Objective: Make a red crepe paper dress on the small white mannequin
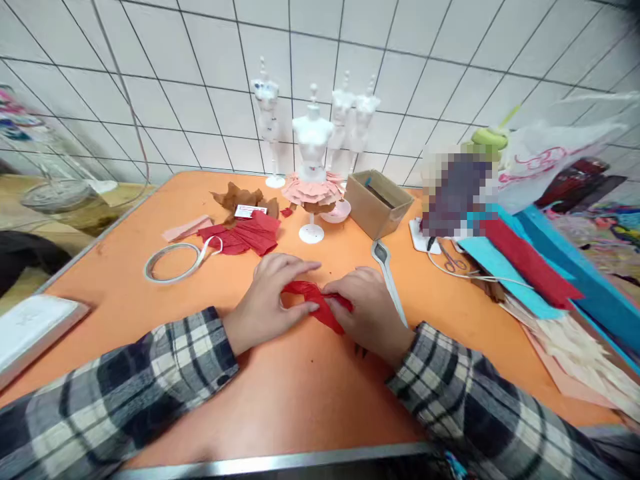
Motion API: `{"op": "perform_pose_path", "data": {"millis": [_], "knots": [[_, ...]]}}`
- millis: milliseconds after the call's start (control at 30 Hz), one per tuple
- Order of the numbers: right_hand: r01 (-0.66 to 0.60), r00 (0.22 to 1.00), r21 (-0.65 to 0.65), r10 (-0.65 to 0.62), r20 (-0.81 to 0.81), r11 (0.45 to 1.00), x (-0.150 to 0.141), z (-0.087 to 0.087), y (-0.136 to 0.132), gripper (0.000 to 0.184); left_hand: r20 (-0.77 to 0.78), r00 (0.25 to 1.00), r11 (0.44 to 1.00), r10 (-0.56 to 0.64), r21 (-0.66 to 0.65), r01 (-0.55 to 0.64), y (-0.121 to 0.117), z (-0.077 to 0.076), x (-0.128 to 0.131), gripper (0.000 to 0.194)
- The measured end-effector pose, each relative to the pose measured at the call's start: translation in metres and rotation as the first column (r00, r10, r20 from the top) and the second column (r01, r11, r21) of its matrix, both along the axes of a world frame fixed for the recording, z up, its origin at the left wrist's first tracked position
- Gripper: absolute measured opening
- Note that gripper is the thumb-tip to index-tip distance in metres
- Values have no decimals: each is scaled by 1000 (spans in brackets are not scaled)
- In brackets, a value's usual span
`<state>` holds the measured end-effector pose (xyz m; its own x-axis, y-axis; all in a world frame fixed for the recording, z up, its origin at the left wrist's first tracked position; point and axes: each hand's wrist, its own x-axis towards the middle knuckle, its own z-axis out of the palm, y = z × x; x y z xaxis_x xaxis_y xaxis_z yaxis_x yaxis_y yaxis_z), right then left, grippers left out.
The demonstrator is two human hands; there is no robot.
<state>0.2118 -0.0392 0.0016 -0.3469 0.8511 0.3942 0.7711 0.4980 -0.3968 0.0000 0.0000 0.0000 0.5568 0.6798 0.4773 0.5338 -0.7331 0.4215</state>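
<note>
A small piece of red crepe paper (pixel 324 312) lies between my two hands, low over the orange table. My right hand (pixel 367 310) is closed, with thumb and fingertips pinching a gathered fold of it. My left hand (pixel 275 300) holds the other end; its thumb rests on the paper while the index finger is raised, and its lower fingers are hidden. Beyond stands a small white dress form (pixel 313 137) wearing a pleated pink paper skirt (pixel 314 189). More red crepe paper (pixel 245 237) lies behind my left hand, next to a roll of white tape (pixel 173 262).
Several white dress forms (pixel 267 110) stand by the tiled wall. A cardboard box (pixel 377 203) and a pink bowl (pixel 337 212) are at the back. Scissors (pixel 454 265), a white cable (pixel 480 277) and blue paper (pixel 520 280) lie right. A white block (pixel 37 327) sits left.
</note>
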Motion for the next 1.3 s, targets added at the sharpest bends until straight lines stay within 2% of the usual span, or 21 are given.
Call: {"op": "perform_pose_path", "data": {"millis": [67, 167, 300, 500, 667, 867, 1300], "knots": [[-27, 1000, 10, 27, 16, 1000, 1, 1, -1, 12, -49, 998, 999, -39, 24, 41, -2, 1, 0, 34], [-36, 999, -6, 36, -21, 999, 0, 1, -2, 10, -65, 996, 998, -56, 31, 58, -3, 3, 1, 16], [-18, 993, -85, 8, -121, 996, -3, -5, -3, 9, 4, 998, 998, -63, 19, 63, 0, 3, 1, 14], [-26, 967, -199, -26, -252, 980, -3, -6, -5, 40, 14, 998, 997, -67, -46, 67, -5, 6, 2, 11], [-59, 980, -174, 23, -199, 983, 0, 2, -4, 34, 39, 998, 994, -48, -96, 52, -7, 10, 2, 6], [-53, 947, -178, -7, -322, 983, 0, -1, 0, 7, 23, 999, 992, -27, -119, 30, -5, 7, 2, 9], [-87, 907, -295, -47, -418, 952, -3, -5, 0, 4, 17, 997, 984, -69, -164, 71, -8, 8, 5, 9]]}}
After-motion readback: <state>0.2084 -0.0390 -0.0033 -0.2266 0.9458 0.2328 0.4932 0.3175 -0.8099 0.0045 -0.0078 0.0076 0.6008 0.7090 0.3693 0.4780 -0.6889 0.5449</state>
